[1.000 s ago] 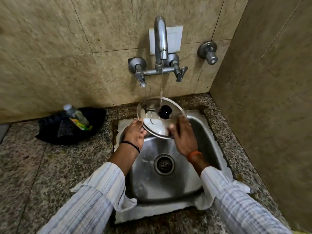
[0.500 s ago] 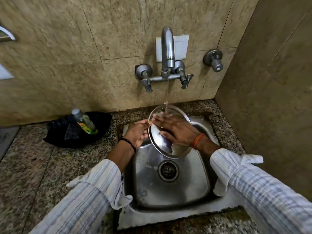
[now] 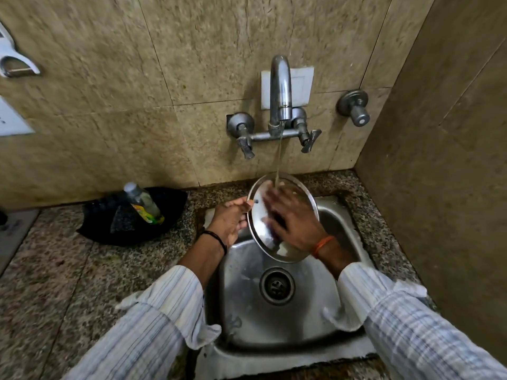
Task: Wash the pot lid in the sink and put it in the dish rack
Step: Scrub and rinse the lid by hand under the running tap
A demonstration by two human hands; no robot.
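Note:
A round steel pot lid [image 3: 258,218] is held tilted over the steel sink [image 3: 241,305], under a thin stream from the tap [image 3: 280,89]. My left hand [image 3: 229,219] grips the lid's left rim. My right hand [image 3: 293,219] lies flat on the lid's face, fingers spread and motion-blurred. The lid's knob is hidden. No dish rack is recognisable in view.
A black bowl [image 3: 109,231] holding a soap bottle [image 3: 142,201] and a scrub pad sits on the granite counter left of the sink. Tiled walls close in behind and on the right. A wall valve [image 3: 354,106] is to the tap's right. The drain [image 3: 277,286] lies below the lid.
The lid has been flipped from knob side facing me to its other face. My right hand moved from the lid's lower right edge onto its face and keeps rubbing.

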